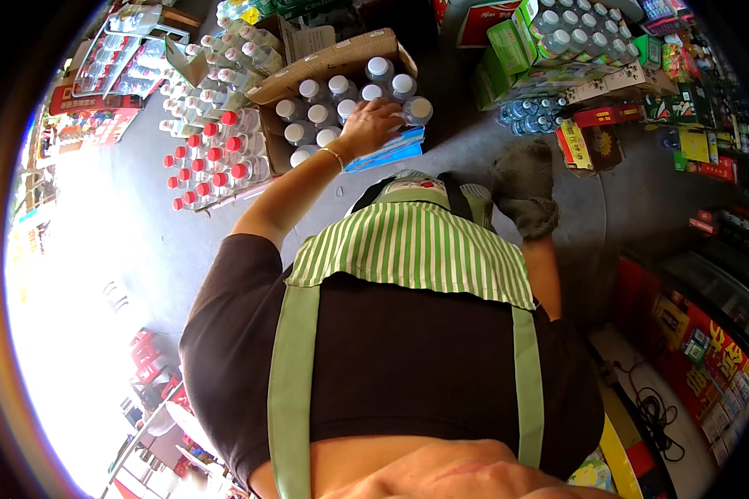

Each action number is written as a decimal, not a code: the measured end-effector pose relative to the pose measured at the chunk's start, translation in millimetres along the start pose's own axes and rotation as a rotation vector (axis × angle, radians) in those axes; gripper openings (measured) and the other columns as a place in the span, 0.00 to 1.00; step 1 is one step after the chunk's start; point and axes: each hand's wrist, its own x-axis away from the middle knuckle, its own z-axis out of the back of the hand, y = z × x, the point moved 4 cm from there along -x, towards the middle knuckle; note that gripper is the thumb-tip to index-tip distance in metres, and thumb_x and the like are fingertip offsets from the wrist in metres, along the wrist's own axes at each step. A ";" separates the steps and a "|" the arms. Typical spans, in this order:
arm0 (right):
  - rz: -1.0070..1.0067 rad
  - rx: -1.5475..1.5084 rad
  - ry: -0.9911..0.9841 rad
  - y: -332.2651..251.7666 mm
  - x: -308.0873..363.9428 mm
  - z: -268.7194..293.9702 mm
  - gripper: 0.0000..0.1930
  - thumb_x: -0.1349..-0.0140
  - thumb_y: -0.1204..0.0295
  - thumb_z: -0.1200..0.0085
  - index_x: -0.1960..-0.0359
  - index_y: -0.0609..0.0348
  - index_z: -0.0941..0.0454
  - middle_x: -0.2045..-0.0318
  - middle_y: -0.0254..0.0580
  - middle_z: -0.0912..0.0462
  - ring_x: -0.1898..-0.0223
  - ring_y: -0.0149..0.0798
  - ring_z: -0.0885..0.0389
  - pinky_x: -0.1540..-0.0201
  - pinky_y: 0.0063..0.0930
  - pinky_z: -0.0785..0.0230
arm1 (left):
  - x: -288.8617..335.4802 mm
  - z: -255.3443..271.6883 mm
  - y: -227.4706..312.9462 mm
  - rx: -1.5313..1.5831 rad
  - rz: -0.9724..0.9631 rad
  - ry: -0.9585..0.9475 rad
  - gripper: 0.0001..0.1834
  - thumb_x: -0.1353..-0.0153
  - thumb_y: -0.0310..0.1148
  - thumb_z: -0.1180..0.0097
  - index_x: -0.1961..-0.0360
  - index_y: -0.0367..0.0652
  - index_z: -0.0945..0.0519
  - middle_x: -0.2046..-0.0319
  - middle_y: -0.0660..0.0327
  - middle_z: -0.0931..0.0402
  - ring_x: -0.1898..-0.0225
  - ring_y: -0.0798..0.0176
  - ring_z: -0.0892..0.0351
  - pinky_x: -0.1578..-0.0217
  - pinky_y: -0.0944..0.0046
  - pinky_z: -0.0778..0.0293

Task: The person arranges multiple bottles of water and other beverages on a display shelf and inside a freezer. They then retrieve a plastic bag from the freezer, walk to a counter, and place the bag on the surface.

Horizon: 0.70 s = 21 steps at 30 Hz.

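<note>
At the far side, by the box (333,58), it's the left hand (373,126) over the white-capped bottles (317,114), which stand packed inside! Trouble could come from the wrist or forearm: they cross the near rows low, and a sideways drag could knock a bottle over. A hasty pull might also catch a neighbour, tight as they are. At the near right, the blue panel (401,148) might buckle if leaned on.

Look at the pose: the left arm reaches far and right, palm down, fingers half open and lightly bent, pointing at the right corner; whether they grip a bottle, I can't tell. To the right, the right forearm (543,270) ends in a dark cloth (524,179), which hides the hand, so its grip can't be told. Red-capped bottles (215,155) crowd the left!
</note>
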 end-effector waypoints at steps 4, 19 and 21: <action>0.022 -0.160 0.068 -6.3 -4.8 -4.8 0.09 0.58 0.66 0.39 0.76 0.55 0.21 0.72 0.47 0.21 0.64 0.51 0.23 0.56 0.41 0.32 | 4.5 -18.9 -32.3 0.217 0.326 -0.131 0.14 0.47 0.36 0.37 0.58 0.51 0.20 0.55 0.61 0.23 0.49 0.51 0.25 0.51 0.52 0.26; -0.022 -0.312 -0.204 -28.5 6.1 -70.3 0.14 0.54 0.64 0.34 0.68 0.60 0.17 0.62 0.50 0.20 0.60 0.54 0.22 0.54 0.41 0.30 | 10.8 -26.2 -53.4 0.197 0.390 -0.427 0.26 0.55 0.37 0.32 0.51 0.53 0.23 0.61 0.56 0.19 0.55 0.49 0.21 0.56 0.51 0.25; -0.035 -0.356 -0.135 -32.0 9.2 -48.3 0.14 0.53 0.66 0.35 0.67 0.60 0.17 0.63 0.49 0.20 0.60 0.53 0.22 0.54 0.40 0.30 | 6.9 -25.5 -48.7 0.196 0.345 -0.373 0.24 0.55 0.36 0.33 0.52 0.53 0.23 0.56 0.58 0.20 0.51 0.49 0.23 0.55 0.51 0.25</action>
